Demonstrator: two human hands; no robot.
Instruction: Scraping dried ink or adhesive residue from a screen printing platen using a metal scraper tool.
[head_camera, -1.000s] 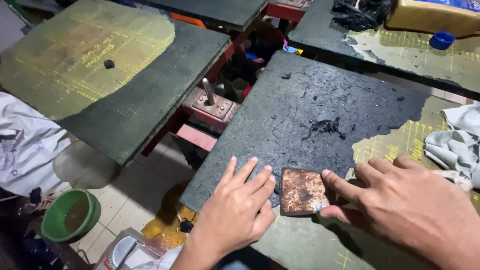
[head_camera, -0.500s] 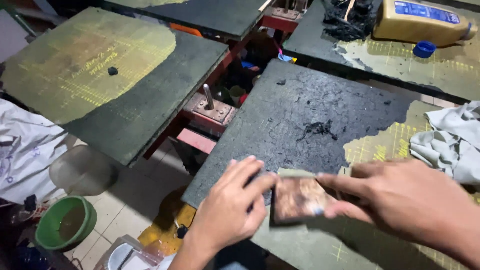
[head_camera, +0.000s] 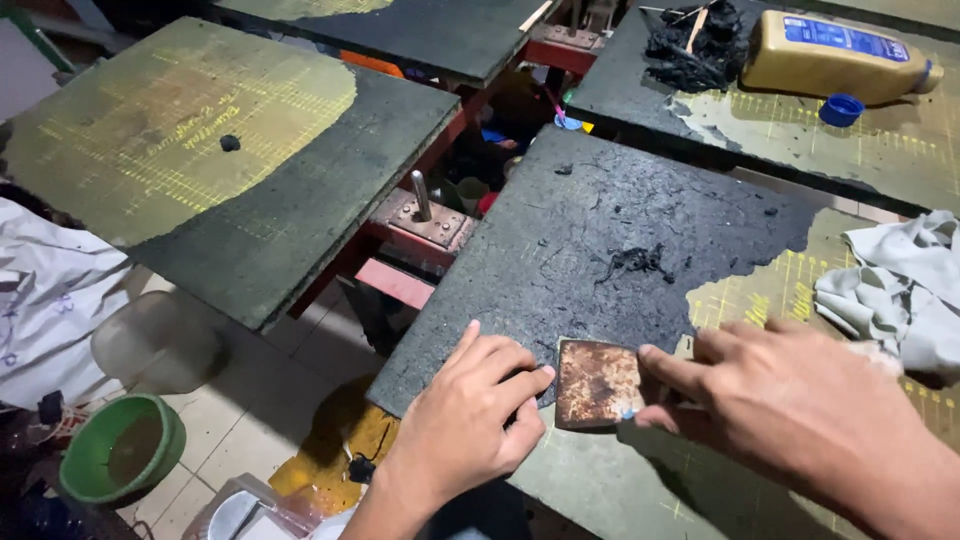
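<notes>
The left hand (head_camera: 468, 420) is lying open, palm down, on the near edge of the dark board (head_camera: 610, 250), its fingertips touching the rusty scraper blade (head_camera: 598, 383). That blade is a flat, brown-mottled, nearly square plate, slightly taller than wide, lying flat with its long axis running away from the person. The right hand (head_camera: 800, 410) is pinching the blade's right edge between thumb and forefinger. A grey rag (head_camera: 900, 290) is sitting further right.
</notes>
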